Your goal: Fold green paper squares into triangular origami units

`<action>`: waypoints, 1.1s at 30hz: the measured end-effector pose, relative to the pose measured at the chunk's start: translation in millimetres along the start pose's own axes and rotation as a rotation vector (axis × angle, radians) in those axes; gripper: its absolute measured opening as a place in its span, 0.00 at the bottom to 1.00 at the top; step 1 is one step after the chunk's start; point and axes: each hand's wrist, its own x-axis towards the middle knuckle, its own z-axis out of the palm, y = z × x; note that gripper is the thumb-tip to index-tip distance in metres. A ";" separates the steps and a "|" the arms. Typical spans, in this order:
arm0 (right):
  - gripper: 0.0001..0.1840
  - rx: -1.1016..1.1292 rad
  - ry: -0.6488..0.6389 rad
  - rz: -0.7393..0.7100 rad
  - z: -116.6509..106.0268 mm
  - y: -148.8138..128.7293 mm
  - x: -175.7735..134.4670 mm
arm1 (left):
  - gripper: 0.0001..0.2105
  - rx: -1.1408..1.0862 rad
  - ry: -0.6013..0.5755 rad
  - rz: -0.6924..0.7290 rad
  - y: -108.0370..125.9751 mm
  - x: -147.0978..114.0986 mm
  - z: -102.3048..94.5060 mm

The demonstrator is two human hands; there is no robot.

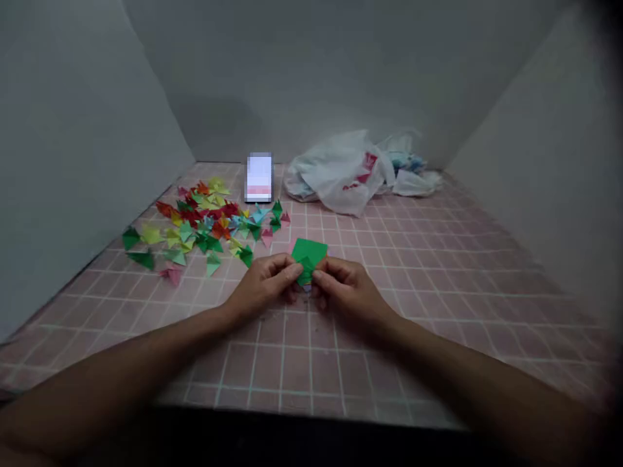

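A small green sheet of folded paper (310, 251) is held up between both hands near the middle of the view. My left hand (267, 279) pinches its left lower edge between thumb and forefinger. On the other side, my right hand (353, 285) grips the right lower edge in the same way. The paper's lower part shows a folded flap with crease lines. A bit of pink paper (292, 247) shows just behind its left edge; whether it touches the green sheet I cannot tell.
Many small folded paper pieces (208, 243) in several colours lie heaped at the left. Behind them a phone (259, 178) stands upright, its screen blurred. White plastic bags (335, 172) rest against the back wall. Walls enclose the pink checked tabletop (438, 292) on three sides.
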 end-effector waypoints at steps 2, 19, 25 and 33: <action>0.15 -0.091 0.018 -0.040 2.4 0.8 -2.5 | 0.16 0.022 0.041 -0.013 -0.2 -0.8 1.9; 0.14 0.237 -0.040 0.018 -2.6 2.4 2.5 | 0.13 -0.003 -0.050 0.093 -9.6 2.0 -7.1; 0.13 0.515 -0.040 0.115 -9.5 1.6 9.4 | 0.14 0.055 0.045 0.381 -13.0 7.5 -14.5; 0.16 0.463 -0.162 0.180 -3.3 3.1 6.0 | 0.03 0.436 0.091 0.647 -4.7 3.2 -14.1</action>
